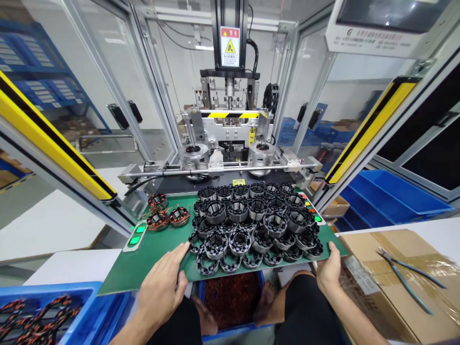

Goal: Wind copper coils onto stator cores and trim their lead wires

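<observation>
Left hand (pixel 161 283): fingers extended together, thumb apart, beside the cores (pixel 240 251). Cores: stacked right of it; an uneven push could topple upper ones. Right hand (pixel 328 271): at the table (pixel 125 270), thumb raised; finger hold cannot be told.

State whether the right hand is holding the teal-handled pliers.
No, the right hand is at the edge of the green worktop, while the teal-handled pliers lie on the cardboard box.
</observation>
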A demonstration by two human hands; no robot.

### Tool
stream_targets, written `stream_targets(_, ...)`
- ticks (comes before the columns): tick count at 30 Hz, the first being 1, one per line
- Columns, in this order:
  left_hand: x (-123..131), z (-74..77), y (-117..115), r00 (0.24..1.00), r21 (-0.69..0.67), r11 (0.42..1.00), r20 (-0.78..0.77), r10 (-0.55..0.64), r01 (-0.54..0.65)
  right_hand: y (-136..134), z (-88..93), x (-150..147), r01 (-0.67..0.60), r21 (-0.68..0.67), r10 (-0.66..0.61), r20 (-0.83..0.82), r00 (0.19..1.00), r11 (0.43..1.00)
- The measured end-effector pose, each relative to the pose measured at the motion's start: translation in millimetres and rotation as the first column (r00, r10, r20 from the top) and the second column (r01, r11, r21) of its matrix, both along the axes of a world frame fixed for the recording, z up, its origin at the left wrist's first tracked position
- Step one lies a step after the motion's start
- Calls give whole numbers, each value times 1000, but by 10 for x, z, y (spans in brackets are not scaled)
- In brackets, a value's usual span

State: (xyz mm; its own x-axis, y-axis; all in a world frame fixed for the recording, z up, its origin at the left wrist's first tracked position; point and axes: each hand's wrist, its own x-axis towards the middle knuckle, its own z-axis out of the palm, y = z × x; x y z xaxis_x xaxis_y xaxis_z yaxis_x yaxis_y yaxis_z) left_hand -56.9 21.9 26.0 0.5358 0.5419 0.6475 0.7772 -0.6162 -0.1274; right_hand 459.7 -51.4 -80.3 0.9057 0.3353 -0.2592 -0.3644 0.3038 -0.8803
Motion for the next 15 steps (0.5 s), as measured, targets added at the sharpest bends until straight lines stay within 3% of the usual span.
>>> stream_targets(8,-17,-10,-3,1000,6,1000,-14,5,-5,3,123,-51,-2,-14,2,-42,999,1000)
stream_targets(15,-13,-29,4,1000,-5,1000,1,2,-2,-6,-29,16,-5,19,5,-9,1000,1000)
